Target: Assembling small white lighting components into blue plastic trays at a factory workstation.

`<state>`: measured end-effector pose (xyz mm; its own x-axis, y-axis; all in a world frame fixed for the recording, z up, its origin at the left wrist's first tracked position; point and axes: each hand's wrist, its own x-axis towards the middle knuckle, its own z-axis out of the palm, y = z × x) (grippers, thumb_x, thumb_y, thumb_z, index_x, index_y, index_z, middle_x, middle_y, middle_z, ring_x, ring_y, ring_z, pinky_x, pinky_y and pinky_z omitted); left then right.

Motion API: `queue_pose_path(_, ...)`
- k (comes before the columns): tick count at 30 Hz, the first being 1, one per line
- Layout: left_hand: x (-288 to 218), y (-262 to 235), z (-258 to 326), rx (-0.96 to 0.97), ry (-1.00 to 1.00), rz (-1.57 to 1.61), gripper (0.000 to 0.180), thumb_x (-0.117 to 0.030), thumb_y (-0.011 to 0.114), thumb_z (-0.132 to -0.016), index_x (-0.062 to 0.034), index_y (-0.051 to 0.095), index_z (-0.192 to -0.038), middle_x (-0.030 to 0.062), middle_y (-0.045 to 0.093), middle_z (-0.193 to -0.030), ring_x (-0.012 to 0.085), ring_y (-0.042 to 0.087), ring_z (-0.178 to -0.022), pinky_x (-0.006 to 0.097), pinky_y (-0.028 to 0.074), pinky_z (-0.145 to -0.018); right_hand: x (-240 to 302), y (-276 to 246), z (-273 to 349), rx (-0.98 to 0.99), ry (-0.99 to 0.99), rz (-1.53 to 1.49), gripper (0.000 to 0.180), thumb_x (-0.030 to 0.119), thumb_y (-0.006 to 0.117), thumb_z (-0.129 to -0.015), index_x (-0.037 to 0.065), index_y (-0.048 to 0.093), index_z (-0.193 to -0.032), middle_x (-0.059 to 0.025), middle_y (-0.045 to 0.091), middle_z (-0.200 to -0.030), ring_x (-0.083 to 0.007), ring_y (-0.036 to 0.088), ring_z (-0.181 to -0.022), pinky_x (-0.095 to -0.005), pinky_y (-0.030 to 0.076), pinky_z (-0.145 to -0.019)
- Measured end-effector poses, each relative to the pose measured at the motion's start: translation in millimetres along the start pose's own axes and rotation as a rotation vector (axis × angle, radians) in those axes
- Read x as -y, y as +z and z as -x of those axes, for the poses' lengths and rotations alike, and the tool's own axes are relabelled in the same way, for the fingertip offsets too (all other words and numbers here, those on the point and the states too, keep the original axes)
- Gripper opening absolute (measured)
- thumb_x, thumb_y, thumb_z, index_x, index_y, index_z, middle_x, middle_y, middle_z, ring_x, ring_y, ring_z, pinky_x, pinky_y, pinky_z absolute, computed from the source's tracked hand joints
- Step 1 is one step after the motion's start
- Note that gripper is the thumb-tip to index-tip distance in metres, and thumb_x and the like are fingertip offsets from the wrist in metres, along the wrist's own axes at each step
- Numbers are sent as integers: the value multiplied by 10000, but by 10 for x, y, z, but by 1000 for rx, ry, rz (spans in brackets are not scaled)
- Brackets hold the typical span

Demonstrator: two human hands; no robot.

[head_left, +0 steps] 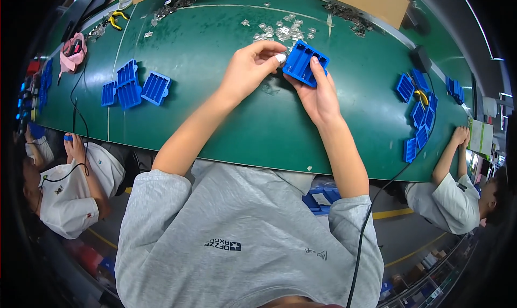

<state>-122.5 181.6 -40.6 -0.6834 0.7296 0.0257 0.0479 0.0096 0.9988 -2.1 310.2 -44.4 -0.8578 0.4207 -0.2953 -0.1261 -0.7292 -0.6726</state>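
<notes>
My right hand grips a blue plastic battery holder with long open slots, the thumb lying over its right side. The holder is tilted above the table, its slots facing up. Beside its left edge is my left hand, thumb and fingers drawn together in a pinch. White covering shows on a fingertip there. Whatever the pinch holds is too small or hidden to make out. Just beyond both hands lies a loose pile of small shiny metal pieces on the green table.
Several blue holders lie at left and more at right. Yellow-handled pliers, a pink pouch, dark small parts and a cardboard box line the far side. Co-workers sit left and right. A black cable crosses at right.
</notes>
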Motion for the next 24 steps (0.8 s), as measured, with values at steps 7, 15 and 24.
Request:
queue_pose_path(7, 93, -110, -70, 45, -214, 220, 181, -111, 632, -911, -15, 641, -1065, 31, 650, -925, 88, 588, -796, 220, 478, -677, 15, 22, 26, 65, -65, 174, 440, 304, 491, -998, -39, 448, -1272, -193, 595, -1168, -300, 615, -1071, -433, 510, -934)
queue_pose_path(15, -41, -81, -28, -138, 364, -376, 128, -32, 610, -865, -32, 646, -988, 75, 651, -923, 224, 602, -820, 330, 495, -744, 13, 43, 36, 76, 42, 223, 467, 317, 438, -1013, -80, 452, -1257, -212, 604, -1135, -328, 648, -1012, -391, 569, -824)
queue_pose_path(24, 20, -54, -20, -111, 473, -546, 147, 10, 623, -820, -31, 650, -959, 89, 627, -936, 278, 577, -899, 369, 480, -785, -28, 54, 55, 78, 48, 267, 389, 284, 448, -1013, -60, 497, -1190, -171, 621, -1076, -255, 660, -940, -369, 584, -757)
